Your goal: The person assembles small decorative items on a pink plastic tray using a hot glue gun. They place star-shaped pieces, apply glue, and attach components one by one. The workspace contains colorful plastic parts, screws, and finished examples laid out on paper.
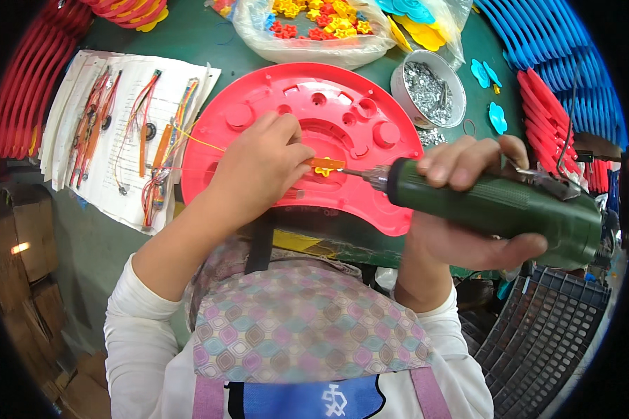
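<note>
Left hand (258, 164) is pinching a small orange part (326, 165) flat against the red curved panel (314, 105) just beside its fingertips, while right hand (468, 209) is gripping the green electric screwdriver (496, 206), whose bit should be staying square to the part.

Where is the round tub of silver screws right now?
In the head view, the tub of screws stands at the upper right of the green table, just beyond the red plastic panel and above the green power screwdriver.
</note>
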`<state>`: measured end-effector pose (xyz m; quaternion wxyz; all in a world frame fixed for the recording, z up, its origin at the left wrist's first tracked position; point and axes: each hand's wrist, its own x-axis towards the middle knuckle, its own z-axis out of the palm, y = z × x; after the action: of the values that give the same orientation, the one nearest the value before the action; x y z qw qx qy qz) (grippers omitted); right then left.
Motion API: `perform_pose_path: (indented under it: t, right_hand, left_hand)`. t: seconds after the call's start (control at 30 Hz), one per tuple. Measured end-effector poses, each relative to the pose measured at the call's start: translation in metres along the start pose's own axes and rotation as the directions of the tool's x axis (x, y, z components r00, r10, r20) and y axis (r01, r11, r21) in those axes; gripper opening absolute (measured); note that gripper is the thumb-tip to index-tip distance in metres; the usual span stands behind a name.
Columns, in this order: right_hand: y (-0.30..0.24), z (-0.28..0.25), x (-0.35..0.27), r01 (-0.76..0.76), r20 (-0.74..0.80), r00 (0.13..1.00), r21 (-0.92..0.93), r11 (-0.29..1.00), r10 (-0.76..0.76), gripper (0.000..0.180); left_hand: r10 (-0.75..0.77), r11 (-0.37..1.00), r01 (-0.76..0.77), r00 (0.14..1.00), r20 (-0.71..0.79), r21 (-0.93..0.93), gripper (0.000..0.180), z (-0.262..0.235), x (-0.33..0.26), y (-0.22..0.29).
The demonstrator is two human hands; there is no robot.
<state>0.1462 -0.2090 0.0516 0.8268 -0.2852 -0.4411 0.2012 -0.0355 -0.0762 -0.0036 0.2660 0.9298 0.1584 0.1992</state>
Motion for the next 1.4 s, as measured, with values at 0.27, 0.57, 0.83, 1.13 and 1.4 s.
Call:
perform_pose_path:
  t: [0.27, 0.57, 0.83, 1.13, 1.4]
  right_hand:
    - [0.020, 0.007, -0.019, -0.154, 0.094, 0.980, -0.188, 0.970, 0.174, 0.116]
    - [0.024, 0.015, -0.011, -0.340, 0.083, 0.906, -0.446, 0.828, 0.416, 0.111]
    - [0.030, 0.016, -0.006, -0.390, 0.151, 0.862, -0.414, 0.823, 0.484, 0.114]
    - [0.037, 0.016, -0.011, -0.368, 0.151, 0.895, -0.282, 0.886, 0.420, 0.119]
    - [0.026, 0.009, -0.042, -0.197, 0.263, 0.951, 0.103, 0.975, 0.164, 0.124]
  left_hand:
    - [-0.011, 1.000, 0.011, 1.000, -0.007, 0.016, 0.021, 0.016, -0.004, -0.009]
    - [-0.048, 0.999, 0.048, 0.999, 0.005, -0.022, 0.019, 0.017, -0.004, -0.011]
    - [-0.014, 1.000, 0.014, 1.000, -0.015, -0.013, 0.017, 0.020, -0.005, -0.014]
    - [0.022, 1.000, -0.022, 1.000, -0.008, -0.004, 0.013, 0.022, -0.001, -0.019]
    - [0.017, 1.000, -0.017, 1.000, -0.024, -0.016, 0.014, 0.027, 0.009, -0.032]
